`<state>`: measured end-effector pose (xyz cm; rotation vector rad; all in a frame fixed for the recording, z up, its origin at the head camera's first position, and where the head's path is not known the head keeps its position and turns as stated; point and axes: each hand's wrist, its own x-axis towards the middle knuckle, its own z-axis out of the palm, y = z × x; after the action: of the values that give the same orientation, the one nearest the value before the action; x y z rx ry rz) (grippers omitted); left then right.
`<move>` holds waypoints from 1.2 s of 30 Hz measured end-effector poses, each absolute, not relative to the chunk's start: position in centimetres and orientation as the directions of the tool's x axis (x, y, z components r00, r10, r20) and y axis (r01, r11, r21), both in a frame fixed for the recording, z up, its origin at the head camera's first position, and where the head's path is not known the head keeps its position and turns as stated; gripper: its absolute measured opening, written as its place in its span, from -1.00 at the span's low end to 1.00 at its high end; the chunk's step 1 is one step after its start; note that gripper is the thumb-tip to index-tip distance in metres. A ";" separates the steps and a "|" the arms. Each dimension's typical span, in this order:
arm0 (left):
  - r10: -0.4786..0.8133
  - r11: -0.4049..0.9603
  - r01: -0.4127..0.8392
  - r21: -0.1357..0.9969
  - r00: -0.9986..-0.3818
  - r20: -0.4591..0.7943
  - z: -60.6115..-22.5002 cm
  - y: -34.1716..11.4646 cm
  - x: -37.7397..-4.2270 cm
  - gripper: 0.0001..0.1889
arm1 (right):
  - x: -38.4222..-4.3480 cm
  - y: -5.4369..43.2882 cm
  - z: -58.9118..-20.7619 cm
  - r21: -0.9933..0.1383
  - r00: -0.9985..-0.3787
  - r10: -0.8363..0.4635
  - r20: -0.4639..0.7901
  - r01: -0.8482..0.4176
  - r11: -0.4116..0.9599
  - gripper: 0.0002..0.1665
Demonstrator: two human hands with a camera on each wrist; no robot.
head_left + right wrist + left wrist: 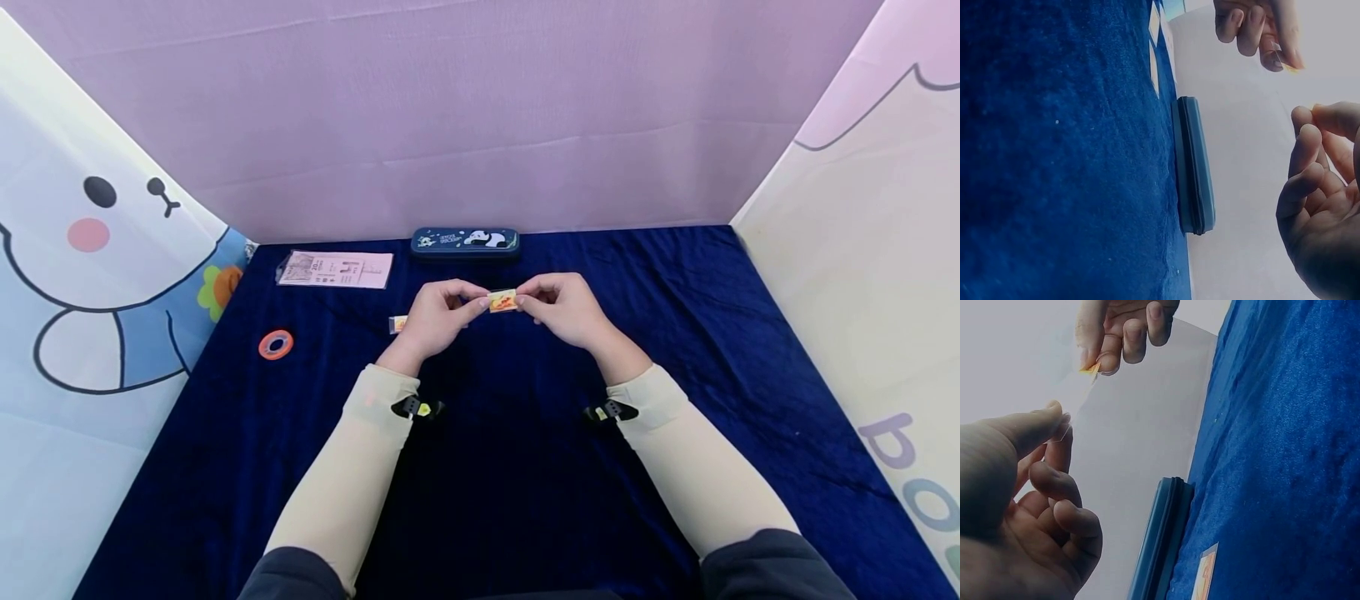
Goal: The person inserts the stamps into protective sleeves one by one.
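A small picture card (502, 301), printed in yellow and orange with clear edges, is stretched between both hands. Thumb and fingertips of the left hand (431, 321) pinch its left end, while the right hand (570, 308) pinches the right end in the same way. The left wrist view shows the card's clear film edge between the left fingertips; the other fingers are curled loosely. Both hands are raised over the dark blue cloth. A similar small card (1205, 573) lies on the cloth by the left hand, partly hidden behind it in the head view.
At the back of the table stands a dark blue pencil case (465, 255) with a panda print. Left of it lies a pink printed sheet (352, 269) in a clear sleeve. An orange ring-shaped roll (265, 347) sits on the cloth at left. Fabric walls enclose three sides.
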<state>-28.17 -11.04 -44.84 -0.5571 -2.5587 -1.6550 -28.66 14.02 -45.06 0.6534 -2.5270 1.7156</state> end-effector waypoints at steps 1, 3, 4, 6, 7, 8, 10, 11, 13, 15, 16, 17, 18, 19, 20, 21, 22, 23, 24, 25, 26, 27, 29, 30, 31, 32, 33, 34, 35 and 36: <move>0.275 0.364 0.318 0.875 -0.935 0.226 -44.9 -11.0 -28.2 -0.86 | -28.7 14.0 -45.1 -0.883 -0.911 -0.331 0.246 -0.351 0.312 -0.90; 0.278 0.364 0.316 0.876 -0.935 0.221 -44.9 -11.0 -28.2 -0.86 | -28.7 14.0 -45.0 -0.879 -0.910 -0.331 0.250 -0.357 0.317 -0.90; 0.279 0.363 0.316 0.877 -0.935 0.221 -44.9 -11.0 -28.2 -0.86 | -28.7 14.0 -45.0 -0.877 -0.909 -0.329 0.255 -0.360 0.317 -0.91; 0.281 0.362 0.316 0.877 -0.934 0.221 -44.9 -11.0 -28.2 -0.86 | -28.6 14.0 -44.9 -0.874 -0.910 -0.320 0.263 -0.365 0.319 -0.91; 0.281 0.361 0.317 0.877 -0.934 0.222 -44.9 -11.0 -28.2 -0.86 | -28.5 13.9 -44.9 -0.873 -0.911 -0.316 0.267 -0.367 0.320 -0.92; 0.280 0.362 0.318 0.876 -0.934 0.223 -44.9 -10.9 -28.2 -0.86 | -28.5 13.9 -44.9 -0.874 -0.912 -0.310 0.269 -0.367 0.319 -0.93; 0.279 0.369 0.324 0.871 -0.933 0.229 -44.9 -10.9 -28.2 -0.86 | -28.5 13.8 -45.0 -0.873 -0.912 -0.305 0.273 -0.368 0.319 -0.93; 0.279 0.373 0.326 0.869 -0.932 0.230 -44.9 -10.8 -28.2 -0.86 | -28.5 13.8 -45.0 -0.874 -0.913 -0.303 0.273 -0.367 0.319 -0.94; 0.280 0.380 0.330 0.864 -0.932 0.233 -44.9 -10.8 -28.2 -0.86 | -28.6 13.8 -45.1 -0.873 -0.913 -0.304 0.273 -0.368 0.320 -0.94; 0.281 0.384 0.332 0.862 -0.931 0.233 -44.9 -10.7 -28.2 -0.86 | -28.6 13.7 -45.2 -0.873 -0.911 -0.308 0.273 -0.370 0.319 -0.94; 0.281 0.384 0.331 0.862 -0.931 0.233 -44.9 -10.7 -28.2 -0.86 | -28.6 13.7 -45.2 -0.873 -0.910 -0.310 0.275 -0.371 0.316 -0.94; 0.281 0.383 0.330 0.863 -0.931 0.232 -44.9 -10.7 -28.2 -0.86 | -28.6 13.7 -45.2 -0.874 -0.909 -0.312 0.276 -0.372 0.312 -0.94; 0.279 0.384 0.330 0.862 -0.932 0.232 -44.9 -10.7 -28.2 -0.86 | -28.7 13.7 -45.2 -0.874 -0.908 -0.315 0.277 -0.374 0.309 -0.93; 0.279 0.383 0.330 0.863 -0.932 0.233 -44.9 -10.7 -28.2 -0.86 | -28.7 13.7 -45.2 -0.875 -0.906 -0.319 0.279 -0.376 0.305 -0.93; 0.277 0.383 0.331 0.862 -0.932 0.234 -45.0 -10.7 -28.2 -0.86 | -28.7 13.7 -45.3 -0.875 -0.905 -0.321 0.280 -0.378 0.303 -0.92; 0.276 0.383 0.332 0.862 -0.932 0.236 -45.0 -10.7 -28.2 -0.86 | -28.7 13.7 -45.3 -0.875 -0.904 -0.324 0.280 -0.379 0.301 -0.92; 0.274 0.385 0.333 0.861 -0.932 0.239 -45.0 -10.7 -28.3 -0.86 | -28.7 13.7 -45.3 -0.875 -0.902 -0.327 0.281 -0.381 0.300 -0.92; 0.273 0.383 0.334 0.861 -0.932 0.239 -45.1 -10.7 -28.3 -0.86 | -28.7 13.7 -45.3 -0.875 -0.902 -0.329 0.279 -0.380 0.299 -0.92; 0.273 0.381 0.333 0.862 -0.932 0.240 -45.1 -10.7 -28.3 -0.86 | -28.7 13.7 -45.3 -0.876 -0.902 -0.331 0.277 -0.379 0.299 -0.92; 0.273 0.380 0.333 0.863 -0.932 0.239 -45.1 -10.7 -28.3 -0.86 | -28.7 13.7 -45.3 -0.876 -0.902 -0.334 0.275 -0.378 0.300 -0.92; 0.275 0.378 0.333 0.864 -0.932 0.238 -45.1 -10.7 -28.3 -0.87 | -28.7 13.7 -45.4 -0.876 -0.902 -0.335 0.272 -0.377 0.302 -0.92; 0.277 0.376 0.331 0.865 -0.931 0.236 -45.2 -10.7 -28.3 -0.86 | -28.7 13.7 -45.3 -0.877 -0.902 -0.337 0.269 -0.374 0.302 -0.93; 0.282 0.370 0.330 0.869 -0.931 0.233 -45.2 -10.7 -28.3 -0.86 | -28.7 13.7 -45.2 -0.875 -0.905 -0.332 0.267 -0.372 0.308 -0.93; 0.283 0.367 0.329 0.870 -0.930 0.233 -45.2 -10.7 -28.3 -0.86 | -28.7 13.7 -45.2 -0.874 -0.907 -0.326 0.267 -0.370 0.314 -0.93; 0.284 0.365 0.328 0.872 -0.931 0.231 -45.2 -10.8 -28.3 -0.86 | -28.7 13.8 -45.2 -0.874 -0.910 -0.318 0.267 -0.367 0.319 -0.93; 0.284 0.361 0.326 0.874 -0.931 0.230 -45.2 -10.8 -28.3 -0.86 | -28.7 13.8 -45.2 -0.874 -0.913 -0.309 0.267 -0.365 0.322 -0.92; 0.283 0.356 0.323 0.877 -0.932 0.228 -45.2 -10.9 -28.3 -0.86 | -28.7 13.8 -45.2 -0.875 -0.915 -0.299 0.269 -0.362 0.322 -0.92; 0.282 0.353 0.321 0.879 -0.932 0.227 -45.1 -10.9 -28.3 -0.87 | -28.7 13.8 -45.2 -0.876 -0.918 -0.291 0.269 -0.358 0.322 -0.92; 0.281 0.349 0.318 0.881 -0.933 0.226 -45.1 -11.0 -28.3 -0.87 | -28.7 13.8 -45.2 -0.879 -0.921 -0.284 0.266 -0.353 0.321 -0.92; 0.280 0.346 0.314 0.884 -0.934 0.223 -45.1 -11.0 -28.3 -0.88 | -28.8 13.9 -45.2 -0.882 -0.923 -0.280 0.265 -0.349 0.317 -0.91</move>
<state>-28.32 -10.99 -45.11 -0.5629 -2.5507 -1.6874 -28.77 13.87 -45.19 0.5981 -2.4977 1.6981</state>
